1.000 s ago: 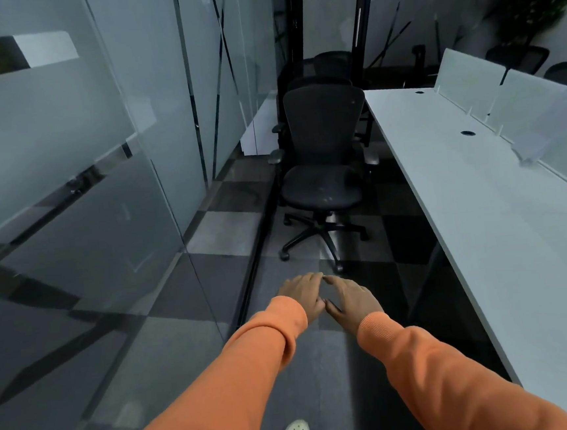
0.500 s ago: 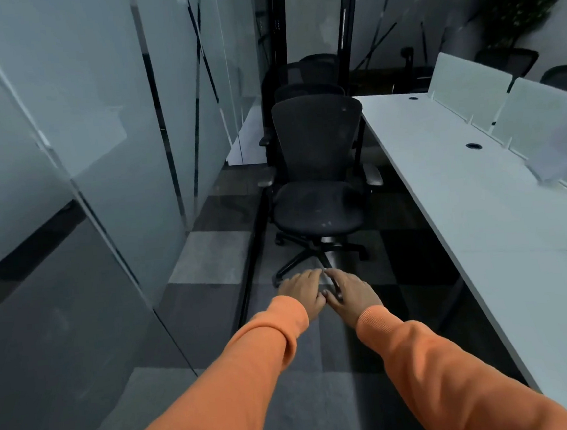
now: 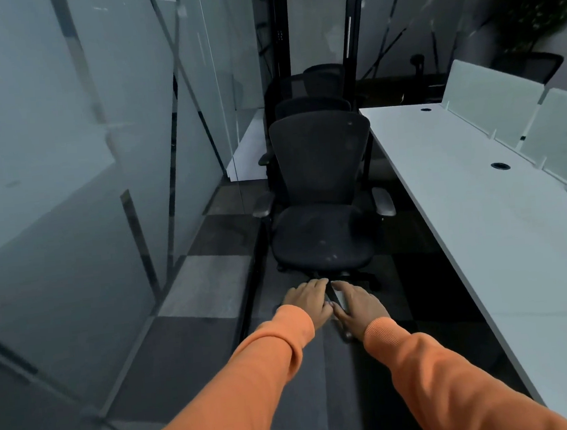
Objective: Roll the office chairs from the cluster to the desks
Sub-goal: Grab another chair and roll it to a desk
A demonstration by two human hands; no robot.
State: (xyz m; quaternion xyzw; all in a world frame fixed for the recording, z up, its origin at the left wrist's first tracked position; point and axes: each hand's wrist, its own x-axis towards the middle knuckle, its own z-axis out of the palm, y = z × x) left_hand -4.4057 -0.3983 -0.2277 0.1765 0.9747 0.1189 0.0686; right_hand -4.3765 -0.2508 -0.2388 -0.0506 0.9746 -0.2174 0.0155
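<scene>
Before taking hold, locate the nearest office chair (image 3: 325,235) at the front of the cluster (image 3: 312,106), seat facing this way, in the aisle between the glass partition (image 3: 99,162) and the long white tabletop (image 3: 480,204), close beside the latter's edge. Record left hand (image 3: 308,303) and right hand (image 3: 357,306) as held out low, side by side, apparently short of the seat; fingers (image 3: 315,285) straight, empty, gripping nothing. Advise spreading the hands and taking both armrests (image 3: 383,201) rather than one central point, for a straight pull. Draw back along the aisle, keeping the wheeled base (image 3: 359,276) off the partition's foot and the armrest off the tabletop edge. Turn toward a desk place only once free of the chairs behind.
</scene>
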